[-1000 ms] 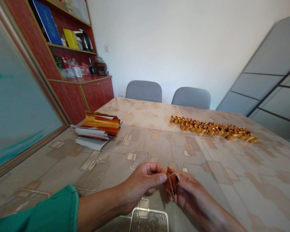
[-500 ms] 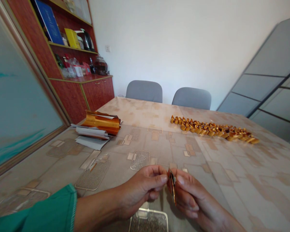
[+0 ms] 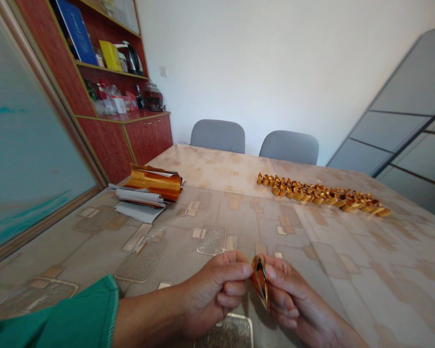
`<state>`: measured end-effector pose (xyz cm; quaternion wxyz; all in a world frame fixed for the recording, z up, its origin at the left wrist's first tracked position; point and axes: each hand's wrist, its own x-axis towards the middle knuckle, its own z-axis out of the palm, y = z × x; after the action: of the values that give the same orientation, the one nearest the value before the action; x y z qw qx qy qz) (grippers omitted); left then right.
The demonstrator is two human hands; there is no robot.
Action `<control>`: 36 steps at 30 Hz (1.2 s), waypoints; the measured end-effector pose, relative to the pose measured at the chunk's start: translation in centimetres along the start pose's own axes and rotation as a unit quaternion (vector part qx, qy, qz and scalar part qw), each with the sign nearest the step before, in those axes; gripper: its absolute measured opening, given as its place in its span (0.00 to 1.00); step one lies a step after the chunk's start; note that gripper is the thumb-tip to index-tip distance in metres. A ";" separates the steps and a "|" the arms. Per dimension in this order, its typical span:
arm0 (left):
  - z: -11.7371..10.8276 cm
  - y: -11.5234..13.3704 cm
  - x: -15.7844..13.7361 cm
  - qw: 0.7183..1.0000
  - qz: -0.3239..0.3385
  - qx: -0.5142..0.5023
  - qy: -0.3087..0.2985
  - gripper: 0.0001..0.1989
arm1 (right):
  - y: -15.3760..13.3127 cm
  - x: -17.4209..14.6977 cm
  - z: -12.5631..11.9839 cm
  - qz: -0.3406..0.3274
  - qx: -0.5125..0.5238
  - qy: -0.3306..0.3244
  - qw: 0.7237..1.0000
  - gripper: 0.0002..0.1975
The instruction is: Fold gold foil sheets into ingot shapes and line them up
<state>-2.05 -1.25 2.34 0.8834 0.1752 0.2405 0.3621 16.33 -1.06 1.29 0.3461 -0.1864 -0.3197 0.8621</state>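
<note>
Between my hands, low in the middle of the head view, is a small folded piece of gold foil paper (image 3: 260,282). My left hand (image 3: 215,287) pinches its upper left edge between thumb and forefinger, the other fingers curled. On the opposite side my right hand (image 3: 292,292) grips it, thumb near the top and fingers behind. The piece points downward, and a narrow gap shows between its layers. Folded gold paper pieces (image 3: 322,193) stand in close rows on the right of the table. Over on the left lies a curled stack of gold paper sheets (image 3: 155,183) with pale grey backs.
A patterned cloth covers the table (image 3: 188,246). Two grey chairs (image 3: 217,135) (image 3: 290,146) stand at its far side by the white wall. At the left is a red wooden cabinet (image 3: 148,135) with bottles and a kettle, beside a framed glass panel (image 3: 32,145).
The gap between the layers of the folded gold paper has widened. Its lower tip has swung slightly to the right. Both hands keep hold of it, and the view has shifted a little.
</note>
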 end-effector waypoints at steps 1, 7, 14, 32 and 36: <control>0.0 -0.1 0.0 1.000 -0.001 -0.016 -0.002 0.19 | 0.0 0.0 0.1 -0.001 0.000 -0.005 1.000 0.08; 0.3 -0.1 -0.2 0.995 -0.011 -0.102 -0.022 0.19 | 0.0 0.1 0.5 0.000 0.000 0.006 1.000 0.08; 0.5 -0.2 -0.1 0.999 0.037 -0.017 -0.008 0.16 | 0.0 0.2 0.3 0.003 0.013 0.024 1.000 0.08; 0.9 -0.6 -0.1 0.990 0.071 0.112 0.057 0.23 | 0.4 0.3 0.1 0.003 -0.001 0.018 1.000 0.09; 1.0 -0.6 -0.1 0.990 0.070 0.102 0.069 0.21 | 0.6 0.3 -0.2 0.006 0.001 0.022 1.000 0.09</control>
<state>-1.22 -1.90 2.92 0.8146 0.2560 0.3235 0.4077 15.93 -1.10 0.74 0.3483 -0.2065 -0.3102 0.8601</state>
